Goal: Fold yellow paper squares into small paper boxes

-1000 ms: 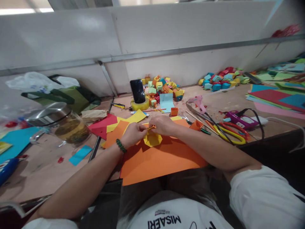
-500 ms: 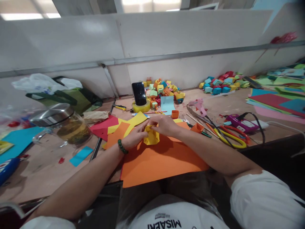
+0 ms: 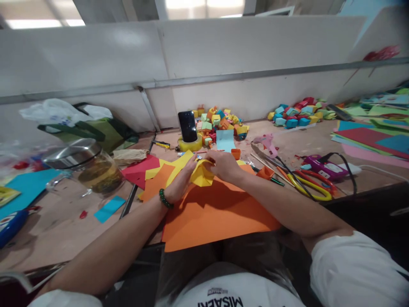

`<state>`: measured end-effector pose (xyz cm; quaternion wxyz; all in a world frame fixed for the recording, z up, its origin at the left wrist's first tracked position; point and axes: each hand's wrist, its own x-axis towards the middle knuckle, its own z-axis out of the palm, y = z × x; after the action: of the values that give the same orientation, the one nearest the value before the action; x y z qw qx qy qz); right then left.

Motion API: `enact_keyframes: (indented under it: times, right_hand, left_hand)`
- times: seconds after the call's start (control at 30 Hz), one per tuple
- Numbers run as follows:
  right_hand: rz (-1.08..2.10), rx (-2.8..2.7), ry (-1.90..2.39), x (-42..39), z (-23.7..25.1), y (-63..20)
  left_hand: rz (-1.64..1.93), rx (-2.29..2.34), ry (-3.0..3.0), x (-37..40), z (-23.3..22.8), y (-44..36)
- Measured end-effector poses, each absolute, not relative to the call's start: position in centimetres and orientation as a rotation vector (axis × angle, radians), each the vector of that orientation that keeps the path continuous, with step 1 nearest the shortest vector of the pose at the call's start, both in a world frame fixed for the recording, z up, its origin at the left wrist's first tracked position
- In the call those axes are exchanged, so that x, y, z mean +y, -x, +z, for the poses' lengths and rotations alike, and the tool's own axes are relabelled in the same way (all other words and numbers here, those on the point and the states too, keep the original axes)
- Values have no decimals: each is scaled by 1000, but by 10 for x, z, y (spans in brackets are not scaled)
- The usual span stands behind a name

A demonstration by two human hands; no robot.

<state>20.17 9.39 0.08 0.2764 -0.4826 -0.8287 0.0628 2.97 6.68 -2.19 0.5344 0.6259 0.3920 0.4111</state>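
A partly folded yellow paper piece [image 3: 202, 175] is held between both hands above a large orange sheet [image 3: 217, 213]. My left hand [image 3: 182, 181], with a green bead bracelet on its wrist, grips the piece's left side. My right hand [image 3: 225, 165] pinches its upper right edge. Parts of the fold are hidden behind my fingers. Loose red, yellow and orange sheets [image 3: 153, 170] lie just left of the hands.
A black phone [image 3: 187, 126] leans on a yellow tape roll. Behind it are piles of small folded paper cubes [image 3: 220, 119]. A pink glue gun [image 3: 266, 143], scissors [image 3: 308, 183] and a purple device [image 3: 322, 166] lie at right. A glass jar [image 3: 92, 168] stands at left.
The yellow piece has been turned and lifted a little between my hands; my left hand's fingers have shifted up along its left side. The view has drifted slightly downward.
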Motion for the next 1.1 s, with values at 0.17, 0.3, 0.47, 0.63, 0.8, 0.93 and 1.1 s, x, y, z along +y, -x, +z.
enact_keyframes:
  times: [0.17, 0.3, 0.47, 0.63, 0.8, 0.93, 1.1]
  right_hand:
    - [225, -2213, 1275, 97, -1, -204]
    - [327, -2096, 1303, 105, -3, -208]
    - [383, -1886, 1257, 109, -4, -207]
    - [511, -1843, 1176, 101, -10, -195]
    - [830, -1916, 1154, 101, -21, -185]
    - [593, -2095, 1216, 98, -16, -188]
    - [334, -2106, 1234, 93, -6, -197]
  left_hand:
    - [1009, 894, -1473, 63, -18, -30]
    - [999, 925, -1600, 61, -16, -33]
    - [1061, 961, -1503, 60, -12, -39]
    - [1107, 1026, -1377, 61, -15, -44]
    - [1173, 1173, -1276, 71, -22, -37]
    - [1160, 1267, -1309, 75, -21, -30]
    - [1101, 1375, -1591, 76, -18, -25]
